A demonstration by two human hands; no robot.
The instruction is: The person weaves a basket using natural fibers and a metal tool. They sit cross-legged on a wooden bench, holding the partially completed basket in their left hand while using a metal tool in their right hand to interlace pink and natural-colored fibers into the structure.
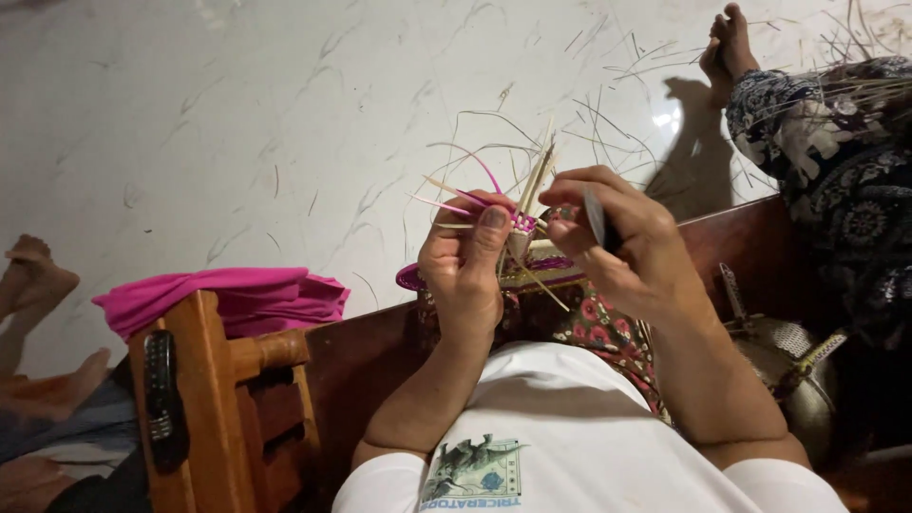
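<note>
- The person's left hand (pixel 465 261) pinches a small woven piece (pixel 524 228) of pale and pink strips between thumb and fingertips, held up in front of the chest over the white marble floor (pixel 237 123).
- The right hand (pixel 617 242) is closed around a slim dark tool (pixel 597 217), its fingers curled tight on it, with the tool's end just beside the woven piece.
- Pale palm strips (pixel 537 176) stand up out of the weave, and two or three pink strips (pixel 475 195) splay out to the left of it.
- Judging by the pose, the step in hand looks like working one strip into the weave; the next move would call for a steady pinch from the left hand while the tool opens or tucks a strand.
- Below the hands sits one flat purple-rimmed woven tray (pixel 418 277), partly hidden.
- One pink cloth (pixel 228 294) lies folded to the left, beside a wooden chair arm (pixel 228 370).
- Loose dry strands (pixel 608 104) litter the far floor, too many to count.
- A metal teapot (pixel 788 366) sits at near right.
- Two other people show: bare feet (pixel 33 280) at left, and one foot (pixel 727 47) with a dark floral garment (pixel 836 133) at far right.
</note>
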